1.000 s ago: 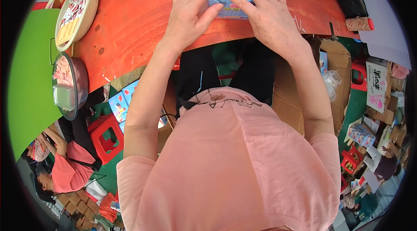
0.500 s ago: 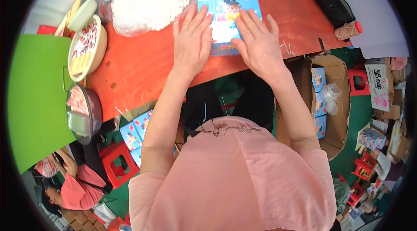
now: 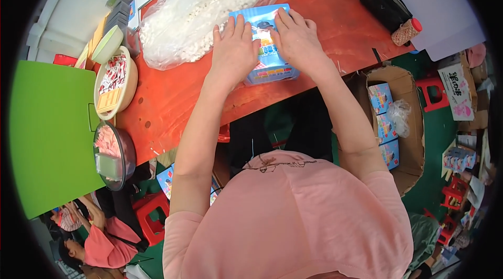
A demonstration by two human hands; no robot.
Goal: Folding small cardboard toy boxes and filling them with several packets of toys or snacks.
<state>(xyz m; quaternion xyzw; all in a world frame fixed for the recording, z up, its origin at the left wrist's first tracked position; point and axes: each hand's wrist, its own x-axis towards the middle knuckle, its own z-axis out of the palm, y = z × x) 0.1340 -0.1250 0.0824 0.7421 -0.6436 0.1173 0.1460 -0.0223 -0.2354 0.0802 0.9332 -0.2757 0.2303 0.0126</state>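
A light blue printed cardboard box (image 3: pixel 268 61) lies on the red table (image 3: pixel 178 106) near its front edge, close to my body. My left hand (image 3: pixel 234 53) rests flat on the left part of its top, fingers stretched out. On the right part of the top lies my right hand (image 3: pixel 299 43), its fingers extended and pointing away from me. Neither hand grips anything. Beyond the box, a clear plastic bag (image 3: pixel 173 38) of small white pieces spreads over the table.
At the left are a cream basin (image 3: pixel 131 87) of wrapped packets and a dark bowl (image 3: pixel 130 158) of pink pieces. A black bag (image 3: pixel 385 3) and a red-lidded jar (image 3: pixel 406 32) stand at right. A carton (image 3: pixel 411 158) holds similar blue boxes (image 3: pixel 386 128). Another person (image 3: pixel 107 242) sits lower left.
Both hands remain flat on the box, with the right hand shifted farther up its top. The whole view has shifted, and the box appears lower in it.
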